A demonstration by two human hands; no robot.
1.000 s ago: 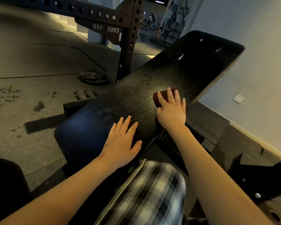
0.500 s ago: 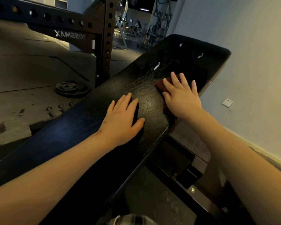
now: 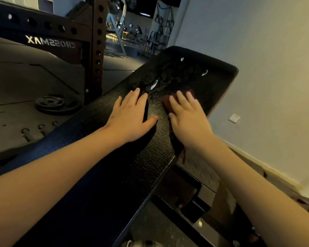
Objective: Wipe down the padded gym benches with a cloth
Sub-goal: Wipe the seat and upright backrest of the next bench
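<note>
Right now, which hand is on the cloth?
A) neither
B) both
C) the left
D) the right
D: the right hand lies flat on the brown cloth, while the left hand rests on the bare bench.

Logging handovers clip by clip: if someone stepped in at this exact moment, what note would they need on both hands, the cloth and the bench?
Left hand: flat on the bench pad, fingers straight, holding nothing.
Right hand: fingers straight, pressing the brown cloth onto the pad near its right edge.
Done: how much is already wiped cannot be told; the pad's far end, beyond the hands, glistens with wet patches.
Left: probably run the cloth over that wet far end, then check the near part. No other padded bench can be made out.
</note>
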